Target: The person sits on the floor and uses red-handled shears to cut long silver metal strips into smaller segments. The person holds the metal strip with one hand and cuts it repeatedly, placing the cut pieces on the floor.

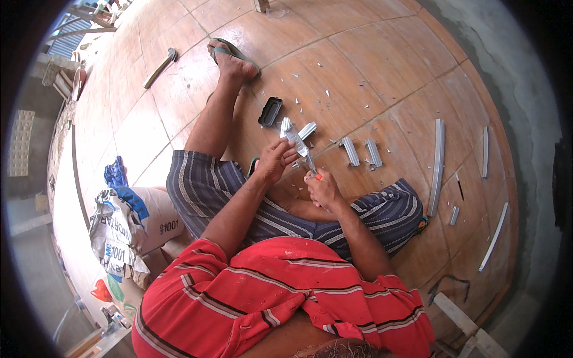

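Sitting on the tiled floor, I have my left hand [276, 160] closed around a short silver metal channel piece [293, 138]. My right hand [323, 190] grips a hand tool with orange-red on its handle, which looks like tin snips [310, 163]. Its jaws meet the near end of the channel piece; how far they are spread is too small to tell. Another cut channel piece [308, 130] lies just beyond. To the right rest two more short ridged pieces, one [350, 151] beside the other [373, 153]. A black open tray [271, 111] is on the floor past my left hand.
Small metal scraps [327, 93] are scattered over the tiles. Longer metal strips lie right, among them a wide channel [437, 167] and a thin strip [493, 237]. A hammer [161, 68] is at the far left. A printed sack [158, 218] stands by my left side.
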A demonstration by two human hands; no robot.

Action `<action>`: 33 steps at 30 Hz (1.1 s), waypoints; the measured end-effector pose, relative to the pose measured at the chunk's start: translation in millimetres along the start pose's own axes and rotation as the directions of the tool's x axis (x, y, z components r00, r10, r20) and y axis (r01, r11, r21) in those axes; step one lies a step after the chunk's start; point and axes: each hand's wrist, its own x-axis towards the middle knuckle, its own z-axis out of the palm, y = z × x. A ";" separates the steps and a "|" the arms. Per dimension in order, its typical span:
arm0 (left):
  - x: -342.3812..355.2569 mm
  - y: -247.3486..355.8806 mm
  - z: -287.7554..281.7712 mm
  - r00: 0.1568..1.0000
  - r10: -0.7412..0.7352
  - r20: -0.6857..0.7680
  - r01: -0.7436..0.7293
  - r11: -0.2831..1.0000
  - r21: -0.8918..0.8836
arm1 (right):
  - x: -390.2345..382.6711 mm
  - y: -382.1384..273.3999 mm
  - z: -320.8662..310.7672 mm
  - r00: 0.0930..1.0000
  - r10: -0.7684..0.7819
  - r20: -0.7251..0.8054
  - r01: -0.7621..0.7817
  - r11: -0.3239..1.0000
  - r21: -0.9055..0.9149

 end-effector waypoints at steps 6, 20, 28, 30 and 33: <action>3.1 -2.5 -3.0 1.000 0.007 -0.017 -0.007 1.000 0.016 | -2.0 0.0 0.1 1.000 -0.018 0.010 0.018 1.000 0.010; -6.7 15.6 9.9 0.987 -0.069 0.142 0.091 0.984 -0.152 | 0.6 7.9 -3.7 0.939 -0.178 0.295 0.206 0.976 -0.067; -7.3 18.6 12.6 0.985 -0.023 0.173 0.044 0.992 -0.121 | 7.2 19.8 -8.3 0.960 -0.168 0.225 0.200 0.971 -0.128; -6.8 17.9 12.2 0.983 -0.024 0.184 0.047 0.992 -0.119 | 6.9 16.5 -5.4 0.959 -0.188 0.213 0.226 0.959 -0.172; -6.5 17.1 12.0 0.978 -0.036 0.205 0.061 0.991 -0.117 | 3.2 4.1 -1.6 0.966 -0.175 0.192 0.218 0.949 -0.228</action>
